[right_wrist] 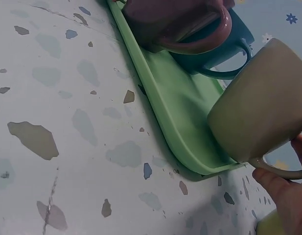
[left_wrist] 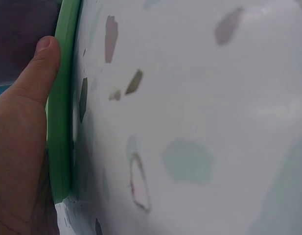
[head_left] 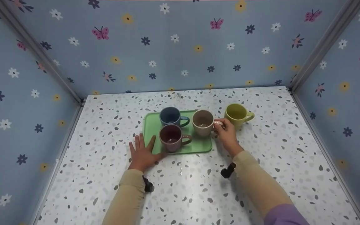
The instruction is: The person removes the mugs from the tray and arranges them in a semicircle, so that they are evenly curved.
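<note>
A green tray (head_left: 198, 146) carries a blue mug (head_left: 169, 116) at the back and a dark pink mug (head_left: 171, 140) in front of it. My right hand (head_left: 227, 136) pinches the handle of a beige mug (head_left: 202, 125), upright at the tray's right end; in the right wrist view its base overlaps the tray's rim. My left hand (head_left: 143, 156) lies with fingers spread at the tray's front left corner. In the left wrist view its thumb (left_wrist: 45, 58) rests along the tray's edge.
Just right of my right hand, a yellow mug (head_left: 236, 114) stands on the speckled white table (head_left: 186, 193), its handle to the right. Blue flowered panels (head_left: 180, 47) enclose the table at the back and both sides.
</note>
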Tool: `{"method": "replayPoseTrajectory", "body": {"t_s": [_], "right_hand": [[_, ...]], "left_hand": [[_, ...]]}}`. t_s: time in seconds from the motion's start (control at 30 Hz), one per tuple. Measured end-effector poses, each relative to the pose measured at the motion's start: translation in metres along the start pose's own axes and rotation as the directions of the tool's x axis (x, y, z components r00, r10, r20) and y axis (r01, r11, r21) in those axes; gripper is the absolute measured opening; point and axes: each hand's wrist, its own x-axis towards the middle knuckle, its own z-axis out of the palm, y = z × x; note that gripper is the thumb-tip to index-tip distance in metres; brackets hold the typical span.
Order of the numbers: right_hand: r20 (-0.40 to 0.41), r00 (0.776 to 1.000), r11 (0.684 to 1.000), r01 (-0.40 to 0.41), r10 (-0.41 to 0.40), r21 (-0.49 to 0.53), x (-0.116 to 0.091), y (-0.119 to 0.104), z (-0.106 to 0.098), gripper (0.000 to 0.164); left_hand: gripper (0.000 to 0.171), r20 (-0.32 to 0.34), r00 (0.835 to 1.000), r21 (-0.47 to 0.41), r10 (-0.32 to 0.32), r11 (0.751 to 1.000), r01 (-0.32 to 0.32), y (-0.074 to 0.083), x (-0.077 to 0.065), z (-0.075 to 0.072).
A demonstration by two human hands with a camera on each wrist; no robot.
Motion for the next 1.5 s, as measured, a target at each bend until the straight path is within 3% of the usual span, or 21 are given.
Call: {"method": "replayPoseTrajectory", "body": {"t_s": [0.3,0.67,1.5], "right_hand": [[0.051,0.999,1.0,-0.015,0.015,-0.003,-0.008,-0.008,-0.017,0.019],[0.032,0.997,0.997,-0.066,0.067,-0.037,-0.016,-0.005,-0.041,0.019],[0.076,0.995,0.996,-0.067,0.071,-0.055,-0.022,0.0,-0.106,0.026]], "left_hand": [[0.106,0.013,1.0,0.002,-0.005,1.0,0.005,0.0,0.002,0.001],[0.105,-0.019,1.0,0.002,0.0,1.0,0.0,0.001,-0.001,0.001],[0.102,-0.021,1.0,0.014,0.011,1.0,-0.011,0.003,-0.002,-0.001]]}}
